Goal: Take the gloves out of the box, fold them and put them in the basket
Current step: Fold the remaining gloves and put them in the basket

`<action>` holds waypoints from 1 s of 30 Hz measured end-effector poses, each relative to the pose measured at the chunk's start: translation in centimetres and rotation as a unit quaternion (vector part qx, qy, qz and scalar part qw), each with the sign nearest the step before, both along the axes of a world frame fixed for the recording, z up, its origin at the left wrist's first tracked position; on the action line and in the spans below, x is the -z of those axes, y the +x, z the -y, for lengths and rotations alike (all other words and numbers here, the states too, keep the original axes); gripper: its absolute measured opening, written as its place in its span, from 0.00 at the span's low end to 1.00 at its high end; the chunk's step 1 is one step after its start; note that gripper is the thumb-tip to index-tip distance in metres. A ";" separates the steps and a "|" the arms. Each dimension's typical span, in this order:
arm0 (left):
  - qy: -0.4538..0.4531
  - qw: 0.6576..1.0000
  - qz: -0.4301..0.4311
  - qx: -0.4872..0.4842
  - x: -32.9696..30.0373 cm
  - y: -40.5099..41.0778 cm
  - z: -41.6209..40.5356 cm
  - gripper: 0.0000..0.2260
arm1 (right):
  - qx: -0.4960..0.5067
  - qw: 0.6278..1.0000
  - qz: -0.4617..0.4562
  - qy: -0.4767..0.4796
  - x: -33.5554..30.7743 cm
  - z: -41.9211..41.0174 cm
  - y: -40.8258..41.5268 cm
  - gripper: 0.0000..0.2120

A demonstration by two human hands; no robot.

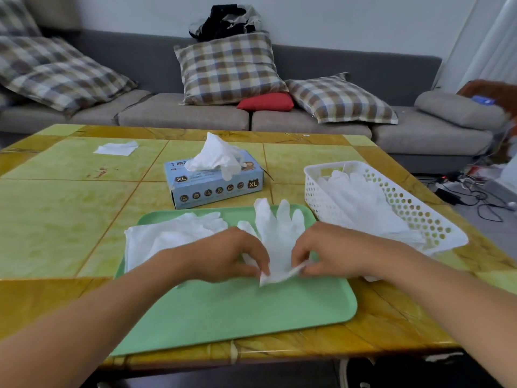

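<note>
A: What is lying under the hands?

B: A white disposable glove (277, 233) is lying flat on the green tray (237, 312), its fingers pointing away from the person toward the box. The left hand (226, 256) is pinching the glove's cuff edge on one side, fingers curled down onto it, and the right hand (330, 253) is pinching the same cuff on the other side. The cuff is lifting slightly off the tray between the two grips.

A: Is anything else sitting on that tray?

B: A loose pile of white gloves (173, 236) is lying on its left part, spilling a little over the tray's left rim and partly hidden by the left forearm.

A: And the box?

B: The blue glove box (215, 186), marked XL, is standing on the table just beyond the tray, with a white glove (215, 158) sticking up out of its top slot.

A: Where is the basket?

B: The white perforated basket (414, 208) is sitting to the right of the tray, near the table's right edge, and it is holding several white gloves (361, 203) laid flat inside.

A: What is surrounding all this?

B: Everything is resting on a yellow-green tiled table (70, 214). A single piece of white material (116, 148), too small to tell apart clearly, is lying at the far left of it. Behind the table a grey sofa (181, 113) is carrying plaid cushions (229, 68) and a small red cushion (265, 102).
</note>
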State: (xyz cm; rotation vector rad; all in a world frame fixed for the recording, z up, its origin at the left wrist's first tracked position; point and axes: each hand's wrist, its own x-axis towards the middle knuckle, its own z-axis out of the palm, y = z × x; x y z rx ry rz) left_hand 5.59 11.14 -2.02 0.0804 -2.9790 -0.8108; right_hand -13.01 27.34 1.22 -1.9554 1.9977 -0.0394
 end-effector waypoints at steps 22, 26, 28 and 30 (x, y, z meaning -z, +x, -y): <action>-0.105 0.984 -0.028 -0.141 -4.4 3.0 3.0 0.15 | 0.056 0.998 -0.018 0.039 0.0 2.1 2.3 0.48; -0.112 0.964 0.030 -0.239 -4.9 8.0 8.2 0.12 | 0.074 0.970 0.162 -0.165 -1.2 4.8 6.2 0.12; -0.107 0.957 0.082 -0.258 -4.2 9.4 9.4 0.12 | 0.057 0.961 0.174 -0.208 -1.7 7.4 9.1 0.08; -0.108 0.952 0.128 -0.255 -3.8 9.9 10.2 0.15 | 0.039 0.967 0.147 -0.203 -1.5 10.6 12.1 0.11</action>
